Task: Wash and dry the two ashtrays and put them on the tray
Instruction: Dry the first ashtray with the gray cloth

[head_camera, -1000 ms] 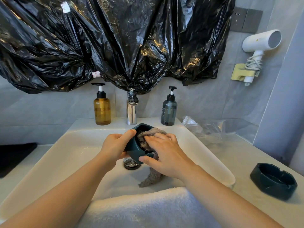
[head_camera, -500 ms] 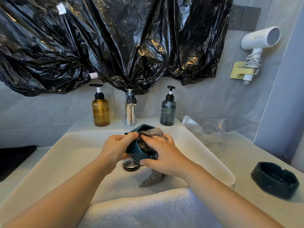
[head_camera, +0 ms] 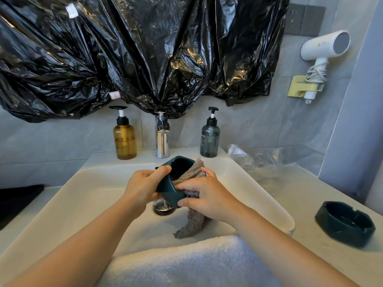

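Over the sink (head_camera: pixel 99 183) we held one dark green ashtray (head_camera: pixel 170 191), tilted on its side with the opening turned away from us. Our left hand (head_camera: pixel 143 188) gripped its rim, thumb on top, fingers curled under. Our right hand (head_camera: pixel 207 200) pinched a grey cloth (head_camera: pixel 191 222) against the ashtray, fingers curled close together, and the cloth's end hung down. The second ashtray (head_camera: pixel 345 223) sat upright on the counter (head_camera: pixel 300 255) at the right, well apart. A white towel (head_camera: pixel 186 262) lay over the sink's near edge.

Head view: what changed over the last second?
The right hand drew the grey cloth from inside the held ashtray to its right rim, baring the bowl. The left hand keeps its grip over the sink; the second ashtray stays on the counter.
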